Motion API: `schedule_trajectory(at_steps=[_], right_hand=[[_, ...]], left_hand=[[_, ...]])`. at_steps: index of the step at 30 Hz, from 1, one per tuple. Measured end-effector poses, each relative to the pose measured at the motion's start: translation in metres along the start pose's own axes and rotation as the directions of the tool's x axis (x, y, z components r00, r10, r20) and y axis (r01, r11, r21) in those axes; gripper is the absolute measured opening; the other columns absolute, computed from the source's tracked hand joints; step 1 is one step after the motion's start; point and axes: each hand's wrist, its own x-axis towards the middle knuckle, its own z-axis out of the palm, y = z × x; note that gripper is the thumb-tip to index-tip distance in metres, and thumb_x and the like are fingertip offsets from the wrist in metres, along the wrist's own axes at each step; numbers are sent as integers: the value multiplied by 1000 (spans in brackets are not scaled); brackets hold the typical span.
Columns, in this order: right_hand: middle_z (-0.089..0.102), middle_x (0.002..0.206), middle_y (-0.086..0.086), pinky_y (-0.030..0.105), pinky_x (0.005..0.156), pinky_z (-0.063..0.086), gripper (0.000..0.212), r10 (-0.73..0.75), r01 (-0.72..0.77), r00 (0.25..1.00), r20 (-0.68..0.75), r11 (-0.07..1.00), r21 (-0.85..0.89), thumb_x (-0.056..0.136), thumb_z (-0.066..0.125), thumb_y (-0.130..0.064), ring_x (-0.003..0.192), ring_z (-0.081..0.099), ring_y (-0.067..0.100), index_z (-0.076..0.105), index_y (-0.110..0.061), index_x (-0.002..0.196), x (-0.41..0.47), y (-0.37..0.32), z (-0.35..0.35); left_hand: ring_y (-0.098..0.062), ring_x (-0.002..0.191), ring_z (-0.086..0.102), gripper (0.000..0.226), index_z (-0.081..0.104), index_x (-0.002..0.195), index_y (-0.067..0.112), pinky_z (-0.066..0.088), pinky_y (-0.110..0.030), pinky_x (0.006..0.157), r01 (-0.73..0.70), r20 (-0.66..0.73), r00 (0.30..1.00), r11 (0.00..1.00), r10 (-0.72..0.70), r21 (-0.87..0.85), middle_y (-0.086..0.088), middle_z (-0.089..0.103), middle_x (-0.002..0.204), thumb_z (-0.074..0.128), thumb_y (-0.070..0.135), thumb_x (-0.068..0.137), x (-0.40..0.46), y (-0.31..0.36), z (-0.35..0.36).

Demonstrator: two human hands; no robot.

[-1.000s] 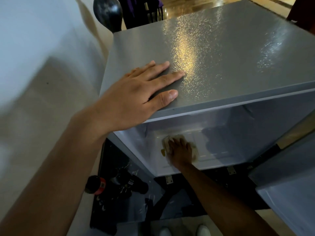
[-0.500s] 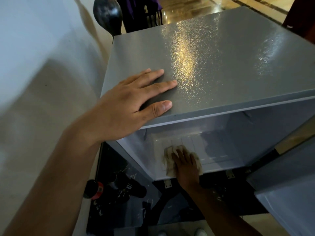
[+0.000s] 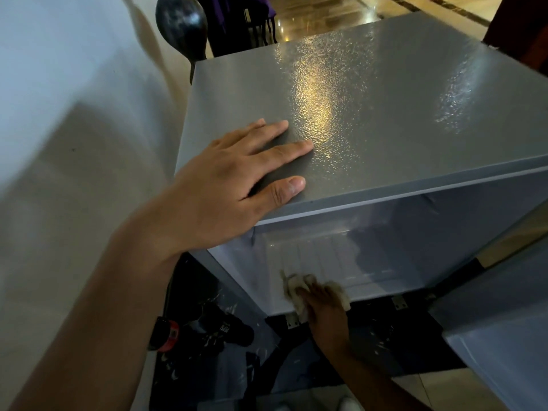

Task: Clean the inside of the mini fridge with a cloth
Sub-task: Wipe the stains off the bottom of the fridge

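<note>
The grey mini fridge [image 3: 385, 120] stands open below me, its white ribbed inner floor [image 3: 335, 259] visible under the top panel. My left hand [image 3: 234, 188] lies flat on the front left of the fridge top, fingers spread, holding nothing. My right hand [image 3: 324, 304] reaches in from below and presses a pale crumpled cloth [image 3: 295, 287] against the front edge of the inner floor. Part of the cloth is hidden beneath the hand.
The open fridge door [image 3: 501, 336] hangs at the lower right. A white wall [image 3: 59, 143] runs close along the left. A dark mat with a black-and-red object [image 3: 169, 333] lies on the floor beside the fridge. A dark round object [image 3: 181, 22] stands behind it.
My right hand has dragged the cloth from deeper on the inner floor toward its front edge. My left hand has stayed flat on the fridge top.
</note>
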Motion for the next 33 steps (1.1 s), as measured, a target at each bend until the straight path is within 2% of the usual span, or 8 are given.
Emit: schedule_trajectory(at_steps=[5,10,16,21,25,27,31,33], right_hand=[[69,125,8,34,104,46,38,91,-90,996,-14,992,91,93,47,-24,114,65,25,69,-16,124,49,-16,10],[68,126,17,53,98,51,48,110,-93,988,105,984,-155,89,40,-29,120,62,41,67,-12,125,101,-27,24],[57,142,15,52,111,33,56,33,82,951,307,932,-353,88,38,-32,135,48,39,54,-16,139,82,-24,42],[56,144,6,52,115,29,47,-166,215,953,254,959,-182,90,57,-24,138,47,31,56,-20,137,25,-19,26],[64,134,5,50,112,29,55,-211,231,950,230,971,-63,75,73,-12,129,56,32,59,-21,127,12,-22,16],[67,130,6,46,112,30,49,-225,234,949,222,972,-16,75,68,-7,124,60,30,68,-20,122,6,-21,16],[70,122,17,40,106,46,40,-179,121,902,392,978,169,81,62,7,113,64,28,74,-9,115,12,-10,-1],[61,138,11,23,109,39,38,-103,33,891,442,986,162,89,62,-3,126,57,25,71,-18,122,27,-7,-19]], left_hand=[[-9,153,7,58,27,150,46,18,-44,123,-7,4,1000,1000,7,18,10,18,165,27,63,95,0,2,1],[-10,153,8,58,27,151,45,18,-46,122,0,1,1000,1000,0,24,9,18,165,27,63,95,0,3,0],[-11,153,8,58,28,151,44,18,-46,122,-1,7,1000,1000,1,11,8,19,165,28,62,96,0,4,0],[-12,153,8,58,27,151,44,17,-45,123,-4,12,1000,1000,4,16,8,19,165,28,61,96,-1,3,0],[-12,153,9,58,27,151,43,18,-47,122,1,6,1000,1000,-1,28,8,20,165,27,61,96,0,4,0],[-11,153,9,58,27,151,43,18,-47,122,-1,6,1000,999,1,38,9,19,165,26,61,96,-1,3,1],[-12,153,8,59,27,152,42,16,-45,123,-11,7,1000,999,10,32,8,19,165,26,61,96,-1,4,2],[-13,154,7,59,26,152,42,16,-46,123,-9,12,1000,999,9,36,7,18,165,24,61,96,-1,4,2]])
